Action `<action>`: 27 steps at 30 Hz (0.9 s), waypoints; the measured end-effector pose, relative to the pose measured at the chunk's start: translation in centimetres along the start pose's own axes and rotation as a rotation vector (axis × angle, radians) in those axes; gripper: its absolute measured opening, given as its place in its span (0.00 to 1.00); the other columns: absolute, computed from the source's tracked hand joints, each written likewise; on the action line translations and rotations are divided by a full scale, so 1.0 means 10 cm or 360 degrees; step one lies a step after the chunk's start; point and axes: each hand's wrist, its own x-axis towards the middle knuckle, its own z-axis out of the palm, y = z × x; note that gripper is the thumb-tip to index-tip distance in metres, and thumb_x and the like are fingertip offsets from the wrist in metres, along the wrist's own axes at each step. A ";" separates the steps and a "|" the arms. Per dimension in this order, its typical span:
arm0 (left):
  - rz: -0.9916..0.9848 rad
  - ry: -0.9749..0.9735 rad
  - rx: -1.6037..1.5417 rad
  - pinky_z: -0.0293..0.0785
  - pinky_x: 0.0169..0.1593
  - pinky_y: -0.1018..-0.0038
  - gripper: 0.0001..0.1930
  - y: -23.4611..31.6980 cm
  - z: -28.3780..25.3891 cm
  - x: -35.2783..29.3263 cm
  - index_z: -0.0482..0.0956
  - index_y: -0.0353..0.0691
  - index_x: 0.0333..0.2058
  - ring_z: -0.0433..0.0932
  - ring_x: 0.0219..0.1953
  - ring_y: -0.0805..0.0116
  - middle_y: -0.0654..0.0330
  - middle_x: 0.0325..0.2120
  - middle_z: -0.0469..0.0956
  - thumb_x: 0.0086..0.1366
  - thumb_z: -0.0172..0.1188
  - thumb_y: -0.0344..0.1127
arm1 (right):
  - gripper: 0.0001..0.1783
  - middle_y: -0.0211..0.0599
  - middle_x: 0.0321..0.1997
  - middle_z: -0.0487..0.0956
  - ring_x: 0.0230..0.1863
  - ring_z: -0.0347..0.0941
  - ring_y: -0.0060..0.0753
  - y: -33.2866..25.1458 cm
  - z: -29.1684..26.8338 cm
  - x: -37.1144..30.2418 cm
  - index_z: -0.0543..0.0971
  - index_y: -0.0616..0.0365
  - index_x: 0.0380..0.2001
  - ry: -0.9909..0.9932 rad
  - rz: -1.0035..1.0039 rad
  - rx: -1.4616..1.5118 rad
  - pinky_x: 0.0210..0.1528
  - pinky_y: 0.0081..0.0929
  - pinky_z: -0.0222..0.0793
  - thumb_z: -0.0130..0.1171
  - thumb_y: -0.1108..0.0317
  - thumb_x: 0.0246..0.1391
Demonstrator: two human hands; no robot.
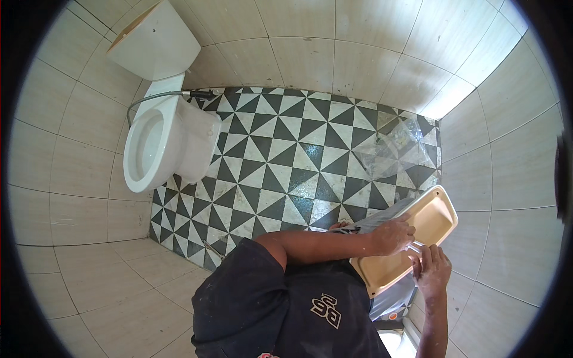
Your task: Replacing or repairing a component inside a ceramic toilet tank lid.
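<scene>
A shallow, oblong piece with a white rim and a tan hollow [431,219], which looks like an upturned toilet tank lid, lies slanted in front of my body. Over its middle, my left hand [391,236] is closed, fingertips pinched on a small, thin white piece [416,245]. From the other side, my right hand [433,265] has bent fingers pinched at the same piece, close to the lid's right edge. What exactly the white piece is, I cannot make out. Grey-white plastic sheeting [391,210] shows beneath and beside the lid.
A white toilet [197,140] stands at the left, its tank [156,45] uncovered. A hose with a black spray head [203,94] lies across it. Clear plastic film [400,149] lies on the patterned tile floor [280,155]. A tiled wall [468,179] rises close on the right.
</scene>
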 end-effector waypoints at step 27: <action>-0.0012 -0.0066 -0.0115 0.66 0.69 0.56 0.06 0.04 -0.16 0.06 0.82 0.43 0.32 0.82 0.40 0.58 0.59 0.29 0.77 0.60 0.68 0.36 | 0.17 0.28 0.36 0.74 0.41 0.77 0.32 0.21 0.02 -0.13 0.79 0.51 0.47 -0.0212 -0.0107 -0.0015 0.40 0.31 0.79 0.64 0.63 0.52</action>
